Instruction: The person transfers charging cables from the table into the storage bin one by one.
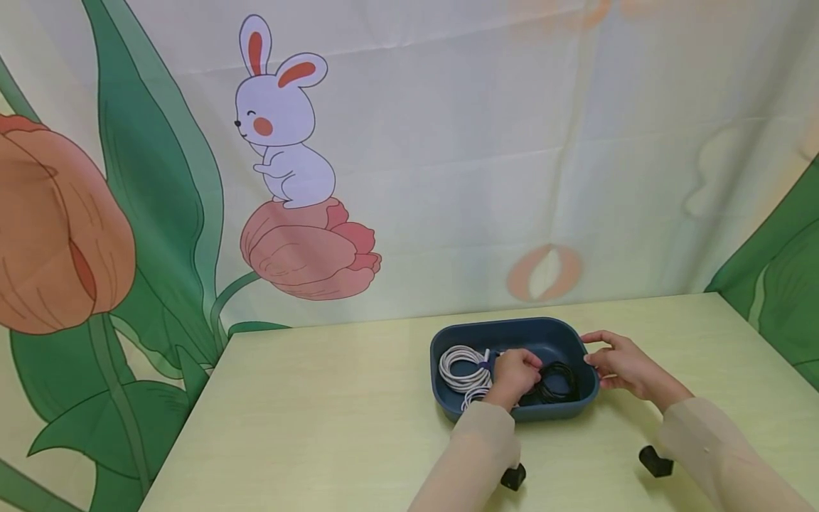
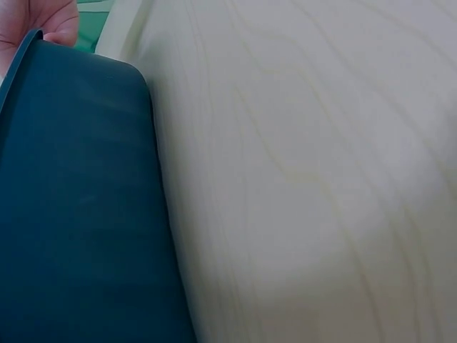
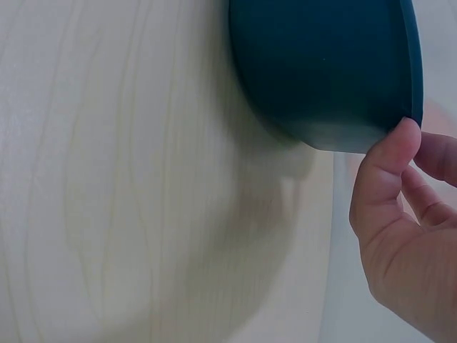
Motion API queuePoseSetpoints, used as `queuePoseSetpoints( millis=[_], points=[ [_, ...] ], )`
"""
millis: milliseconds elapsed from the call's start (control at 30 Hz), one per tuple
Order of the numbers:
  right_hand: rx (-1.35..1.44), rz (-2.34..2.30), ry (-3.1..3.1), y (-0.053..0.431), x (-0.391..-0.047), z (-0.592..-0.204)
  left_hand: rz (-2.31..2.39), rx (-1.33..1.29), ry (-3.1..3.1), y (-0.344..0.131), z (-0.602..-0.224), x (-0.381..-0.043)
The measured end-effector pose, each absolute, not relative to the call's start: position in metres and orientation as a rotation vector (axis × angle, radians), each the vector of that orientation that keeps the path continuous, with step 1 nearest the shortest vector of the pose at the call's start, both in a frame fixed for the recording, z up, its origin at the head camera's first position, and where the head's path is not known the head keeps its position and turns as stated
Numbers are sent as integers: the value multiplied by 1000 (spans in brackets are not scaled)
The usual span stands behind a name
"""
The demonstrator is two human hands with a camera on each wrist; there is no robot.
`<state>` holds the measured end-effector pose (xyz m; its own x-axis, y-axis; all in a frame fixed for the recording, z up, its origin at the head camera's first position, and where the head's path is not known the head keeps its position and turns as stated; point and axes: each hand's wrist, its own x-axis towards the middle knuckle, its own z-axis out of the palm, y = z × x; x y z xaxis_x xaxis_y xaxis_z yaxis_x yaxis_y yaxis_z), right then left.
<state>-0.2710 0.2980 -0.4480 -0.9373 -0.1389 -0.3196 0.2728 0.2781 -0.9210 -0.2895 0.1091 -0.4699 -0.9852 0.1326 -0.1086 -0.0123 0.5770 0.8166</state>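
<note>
A dark blue oblong bin (image 1: pixel 550 412) stands on the table with coiled cables in it. My left hand (image 1: pixel 515 371) reaches over its near side, the fingers curled and their tips pinching at the left edge of a black cable coil (image 1: pixel 559 382). In the left wrist view only part of that hand (image 2: pixel 60 21) shows, above the bin rim. A white cable coil (image 1: pixel 456 380) with a dark blue tie (image 1: pixel 489 361) lies just left of it. At the bin's right end my right hand (image 1: pixel 623 366) grips the rim, thumb and fingertips right at the edge in the right wrist view.
A smaller bundle of white cable (image 1: pixel 472 397) lies by the bin's near left wall. The pale wood-grain table (image 1: pixel 307 412) runs back to a printed curtain (image 1: pixel 441 178). Black wrist mounts (image 1: pixel 655 461) hang below both sleeves.
</note>
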Motion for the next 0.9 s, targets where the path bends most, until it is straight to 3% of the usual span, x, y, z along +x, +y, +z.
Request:
queuePoseSetpoints(
  millis=[533, 900],
  points=[
    [118, -1690, 2225, 298, -271, -448, 1288, 258, 2794, 105, -469, -289],
    [117, -1698, 2220, 298, -271, -448, 1467, 211, 2825, 105, -474, -294]
  ],
)
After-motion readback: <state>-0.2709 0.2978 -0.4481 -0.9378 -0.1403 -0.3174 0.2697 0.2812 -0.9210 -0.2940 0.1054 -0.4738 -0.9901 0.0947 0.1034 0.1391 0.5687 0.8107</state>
